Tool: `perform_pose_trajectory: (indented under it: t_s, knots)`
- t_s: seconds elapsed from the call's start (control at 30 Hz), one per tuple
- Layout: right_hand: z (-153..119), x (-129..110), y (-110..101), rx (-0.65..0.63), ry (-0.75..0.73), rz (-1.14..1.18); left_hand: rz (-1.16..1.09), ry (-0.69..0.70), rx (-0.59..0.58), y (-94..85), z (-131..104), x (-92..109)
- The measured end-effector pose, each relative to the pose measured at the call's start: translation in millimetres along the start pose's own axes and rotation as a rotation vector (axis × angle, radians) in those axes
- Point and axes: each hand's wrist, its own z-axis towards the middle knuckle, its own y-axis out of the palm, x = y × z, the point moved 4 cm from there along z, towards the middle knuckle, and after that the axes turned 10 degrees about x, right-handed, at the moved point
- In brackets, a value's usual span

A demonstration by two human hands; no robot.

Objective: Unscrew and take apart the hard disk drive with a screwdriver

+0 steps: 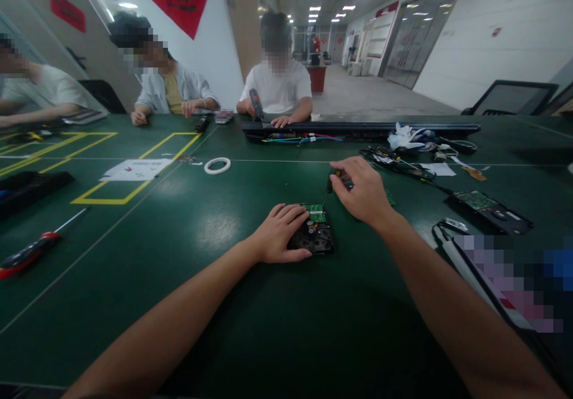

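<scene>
A black hard drive with a green circuit board (320, 232) lies on the green table in front of me. My left hand (283, 233) rests over its left side, fingers spread across the board's edge and thumb along the near edge. My right hand (362, 189) is closed on a small dark screwdriver (330, 185), held tilted with its tip down at the far right corner of the board. Part of another green board (391, 198) shows behind my right hand.
A second drive (491, 211) and cables (394, 161) lie right. A white ring (217, 165), a paper (136, 169) and a red-black screwdriver (33, 252) are left. A long black bar (358, 131) lies across the far side; people sit beyond, one holding a power tool.
</scene>
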Motion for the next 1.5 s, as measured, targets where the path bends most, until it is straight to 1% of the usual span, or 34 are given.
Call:
perform_pose_trajectory:
  t_s: [0.43,0.63,0.87,1.03,1.23,1.5]
  knots:
    - [-1.6,2.8,1.3,0.005,-0.032,-0.004,-0.007,-0.008,-0.013,1.0,-0.2,-1.1]
    - [-0.5,-0.2,0.2,0.005,-0.01,-0.012,-0.007,-0.002,-0.007,0.9,0.2,-1.5]
    - [-0.5,1.5,-0.9,0.001,0.067,-0.01,-0.027,-0.004,0.002,-0.5,0.3,0.0]
    - [-0.5,3.0,-0.7,0.011,0.041,-0.01,-0.011,-0.012,-0.012,0.8,0.0,-0.5]
    - [0.0,3.8,-1.8,0.0,0.048,-0.022,-0.009,-0.004,-0.005,-0.2,0.2,0.5]
    - [-0.7,1.2,-4.2,0.028,0.062,-0.119,-0.004,-0.006,-0.014,-1.2,0.7,1.0]
